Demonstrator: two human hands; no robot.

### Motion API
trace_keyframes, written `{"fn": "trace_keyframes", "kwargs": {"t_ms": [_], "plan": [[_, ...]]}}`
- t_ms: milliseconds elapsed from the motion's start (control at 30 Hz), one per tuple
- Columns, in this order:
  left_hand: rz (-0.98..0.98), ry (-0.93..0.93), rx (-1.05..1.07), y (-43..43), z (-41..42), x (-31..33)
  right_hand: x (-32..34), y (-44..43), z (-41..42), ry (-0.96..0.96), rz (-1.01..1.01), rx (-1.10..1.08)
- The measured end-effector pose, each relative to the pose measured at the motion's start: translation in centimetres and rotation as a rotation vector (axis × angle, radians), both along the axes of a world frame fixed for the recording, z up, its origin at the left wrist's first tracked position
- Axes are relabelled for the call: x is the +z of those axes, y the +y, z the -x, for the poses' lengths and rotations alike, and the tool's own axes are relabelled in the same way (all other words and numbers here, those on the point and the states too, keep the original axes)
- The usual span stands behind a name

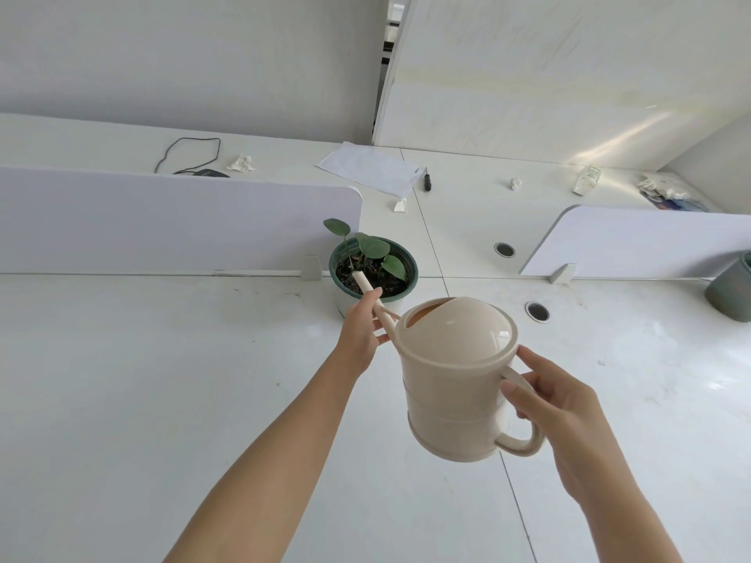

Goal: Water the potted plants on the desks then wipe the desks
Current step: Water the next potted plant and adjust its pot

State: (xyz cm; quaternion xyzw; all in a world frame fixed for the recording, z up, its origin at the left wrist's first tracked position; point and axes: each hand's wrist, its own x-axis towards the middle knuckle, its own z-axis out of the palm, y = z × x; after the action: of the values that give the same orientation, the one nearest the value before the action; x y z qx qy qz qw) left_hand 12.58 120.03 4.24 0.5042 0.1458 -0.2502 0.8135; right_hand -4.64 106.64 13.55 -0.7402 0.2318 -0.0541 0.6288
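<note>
Two hands on one can, watering step well in hand. Far L first: a low divider panel (174, 221) runs along the desk's back edge, w/ a black cable (191, 154) looped on the next desk behind it. Moving R, the left hand (359, 333) is closed round the spout (367, 288), fingers pinching it, steadying it toward the soil. Spout tip sits over the potted plant (374, 266), which stands at the back edge of the near desk (142, 379), just beside the panel's end. No water stream can be made out, so whether it's pouring yet is hard to say.

Centre now: the beige watering can (455, 379) is held in the air above the desk, tipped fwd toward the pot. The right hand (556, 404) grips its handle, thumb across the top.

Next move, by the look of it: tip the can a bit more and keep the tip clear of the leaves, which crowd close round it. Wiping comes later; no cloth in view.

Further R: a cable hole (537, 311) in the desktop, a sheet of paper (372, 168) and crumpled scraps on the far desk, then a grey pot (731, 290) at the R edge, contents cut off. Nothing blocks the pour itself.
</note>
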Motion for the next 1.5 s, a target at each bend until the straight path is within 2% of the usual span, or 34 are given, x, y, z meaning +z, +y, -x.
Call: {"fn": "trace_keyframes", "kwargs": {"t_ms": [400,733,967,1300,1500], "plan": [[-0.027,0.064,-0.049,0.2,-1.0,1.3,0.4,1.7,0.5,-0.037,-0.021,-0.020],[-0.039,0.026,-0.179,-4.1,2.0,-0.2,-0.9,-1.2,4.7,-0.009,-0.005,-0.172],[-0.025,-0.033,-0.276,-6.9,2.7,0.8,-2.1,-2.0,6.9,-0.083,-0.046,-0.280],[-0.071,-0.126,-0.206,-5.2,6.0,-0.8,-7.3,-2.7,9.9,-0.100,-0.152,-0.417],[-0.086,-0.152,-0.020,-1.9,8.9,-2.2,-9.4,-2.4,10.1,-0.097,-0.186,-0.399]]}}
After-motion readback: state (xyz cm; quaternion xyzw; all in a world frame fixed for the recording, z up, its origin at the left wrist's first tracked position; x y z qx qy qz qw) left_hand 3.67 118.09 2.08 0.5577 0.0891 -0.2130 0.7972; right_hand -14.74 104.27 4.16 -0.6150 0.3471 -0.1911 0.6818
